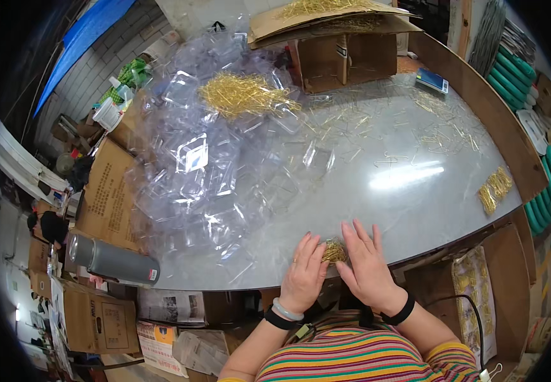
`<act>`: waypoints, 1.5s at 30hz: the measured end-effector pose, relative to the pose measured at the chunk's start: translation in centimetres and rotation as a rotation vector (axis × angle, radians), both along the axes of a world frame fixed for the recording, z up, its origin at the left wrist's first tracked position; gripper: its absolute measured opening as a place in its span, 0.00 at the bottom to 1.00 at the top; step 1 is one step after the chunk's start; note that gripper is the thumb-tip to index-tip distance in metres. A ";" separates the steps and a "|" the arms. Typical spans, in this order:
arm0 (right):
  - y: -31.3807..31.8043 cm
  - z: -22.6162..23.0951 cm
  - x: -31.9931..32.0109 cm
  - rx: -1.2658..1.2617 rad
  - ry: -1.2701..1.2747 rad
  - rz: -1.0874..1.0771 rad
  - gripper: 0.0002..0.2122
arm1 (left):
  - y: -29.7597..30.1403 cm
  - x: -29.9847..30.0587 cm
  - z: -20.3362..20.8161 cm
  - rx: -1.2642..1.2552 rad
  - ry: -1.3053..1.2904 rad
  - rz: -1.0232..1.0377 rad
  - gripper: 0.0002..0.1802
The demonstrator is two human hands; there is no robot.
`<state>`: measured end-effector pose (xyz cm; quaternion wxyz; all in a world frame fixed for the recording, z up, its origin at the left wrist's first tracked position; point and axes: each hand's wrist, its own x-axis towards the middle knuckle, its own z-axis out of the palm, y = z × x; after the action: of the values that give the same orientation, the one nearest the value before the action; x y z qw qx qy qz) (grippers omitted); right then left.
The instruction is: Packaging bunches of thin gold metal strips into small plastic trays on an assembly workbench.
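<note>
We see both hands at the near edge of the grey table [358,204], framing a small bundle of gold-coloured metal pins [334,251] that lies on the tabletop just inside that edge. The left hand [302,272] is open, its fingers loosely bent along the bundle's left side; the right hand [369,264] is open and flatter, fingers spread and pointing toward the far edge, its thumb beside the bundle. Ahead of the hands we have a broad bare stretch of surface, reaching to loose gold pins [447,130] scattered toward the far right corner. On our left, room is tight: a pile of clear plastic boxes [183,184] covers that half from the far edge almost to the near one, with a heap of gold pins [244,94] on top. A grey flask [119,260] is at the near left corner. A cardboard strip [504,124] walls the right edge, a second pin bundle [495,190] lying just inside it. An open cardboard box [369,58] blocks part of the far edge.
</note>
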<state>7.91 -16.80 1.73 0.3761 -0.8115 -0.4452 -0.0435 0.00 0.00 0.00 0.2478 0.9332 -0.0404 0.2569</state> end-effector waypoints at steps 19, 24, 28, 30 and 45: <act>-1.3 1.0 2.6 0.124 0.293 -0.320 0.12 | -0.1 -1.0 0.1 -0.152 -0.061 0.186 0.30; -1.5 0.8 -0.4 0.161 0.374 -0.405 0.12 | -0.8 -0.3 0.5 -0.165 0.059 0.071 0.30; -1.2 0.8 -2.9 0.129 0.483 -0.283 0.12 | -1.1 -0.1 0.1 -0.102 0.043 0.042 0.35; -1.2 0.7 -1.5 0.170 0.267 -0.318 0.12 | -0.9 -0.2 0.0 -0.067 0.048 0.039 0.36; 0.4 0.0 2.2 0.155 -0.003 -0.105 0.19 | -0.9 0.3 0.4 -0.080 0.055 -0.013 0.34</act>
<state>10.08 -16.37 1.76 0.4344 -0.8020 -0.3978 -0.0989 0.32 -0.85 0.36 0.2876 0.9290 -0.0293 0.2311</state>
